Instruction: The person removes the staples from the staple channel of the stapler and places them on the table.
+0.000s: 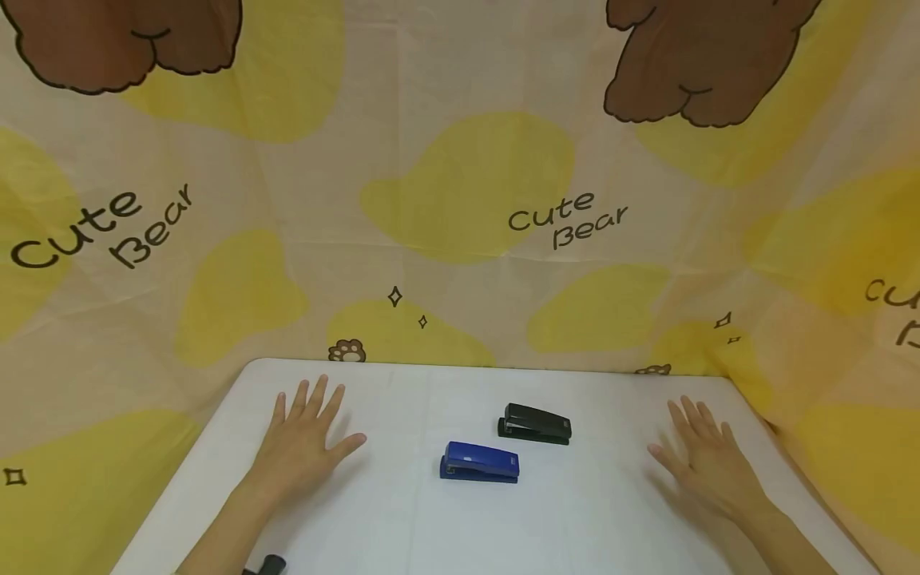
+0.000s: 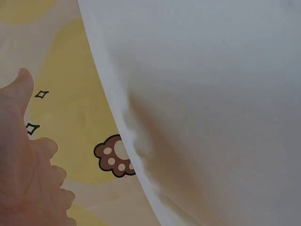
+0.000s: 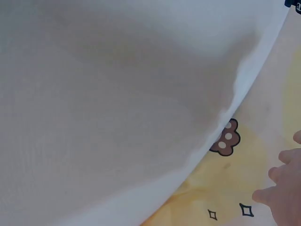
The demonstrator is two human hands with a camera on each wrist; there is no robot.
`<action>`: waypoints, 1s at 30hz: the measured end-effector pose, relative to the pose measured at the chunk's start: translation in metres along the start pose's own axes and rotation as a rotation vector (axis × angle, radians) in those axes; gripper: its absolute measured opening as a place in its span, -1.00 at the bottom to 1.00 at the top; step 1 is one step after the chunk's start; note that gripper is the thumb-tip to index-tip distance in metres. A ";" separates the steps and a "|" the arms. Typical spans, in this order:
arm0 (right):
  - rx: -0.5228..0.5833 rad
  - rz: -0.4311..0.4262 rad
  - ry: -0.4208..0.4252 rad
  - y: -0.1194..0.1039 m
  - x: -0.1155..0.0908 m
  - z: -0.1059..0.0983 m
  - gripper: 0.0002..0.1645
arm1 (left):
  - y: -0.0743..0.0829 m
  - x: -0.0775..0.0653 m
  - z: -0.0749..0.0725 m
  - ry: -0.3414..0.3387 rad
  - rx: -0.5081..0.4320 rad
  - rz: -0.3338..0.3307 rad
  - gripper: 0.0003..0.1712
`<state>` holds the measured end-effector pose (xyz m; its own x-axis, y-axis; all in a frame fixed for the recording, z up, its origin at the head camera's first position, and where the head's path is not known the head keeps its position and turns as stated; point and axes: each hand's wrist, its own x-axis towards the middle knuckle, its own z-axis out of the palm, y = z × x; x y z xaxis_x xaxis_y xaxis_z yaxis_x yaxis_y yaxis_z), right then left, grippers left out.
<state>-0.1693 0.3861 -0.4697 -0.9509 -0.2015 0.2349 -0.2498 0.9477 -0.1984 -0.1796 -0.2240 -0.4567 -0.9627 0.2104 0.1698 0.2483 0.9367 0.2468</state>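
Two staplers lie near the middle of the white table. The blue stapler [image 1: 480, 461] is nearer to me, and the black stapler [image 1: 535, 424] sits behind it, a little to the right. My left hand [image 1: 302, 443] is spread over the table's left side, fingers straight and holding nothing; the left wrist view catches its thumb and fingertips [image 2: 47, 149] at the left edge. Over on the right side, my right hand [image 1: 711, 463] is also spread, with nothing in it. Its fingers [image 3: 277, 175] show at the right border of the right wrist view. Both hands are apart from the staplers.
The white table [image 1: 402, 527] has rounded far corners. Behind it and along its sides hangs a cloth [image 1: 446, 192] with yellow patches, bears and lettering. A small black object [image 1: 272, 565] shows beside my left forearm at the bottom edge.
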 end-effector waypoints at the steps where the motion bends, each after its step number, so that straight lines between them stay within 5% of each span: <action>1: 0.000 -0.001 0.003 -0.001 0.000 0.000 0.03 | 0.001 0.000 0.000 0.001 0.002 0.003 0.11; 30: 0.084 -0.053 0.054 -0.057 0.010 -0.004 0.08 | 0.052 0.010 0.008 0.042 -0.019 0.114 0.16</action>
<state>-0.1637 0.3315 -0.4528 -0.9255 -0.2347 0.2972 -0.3157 0.9116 -0.2632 -0.1775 -0.1708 -0.4499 -0.9229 0.3030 0.2377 0.3583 0.9019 0.2413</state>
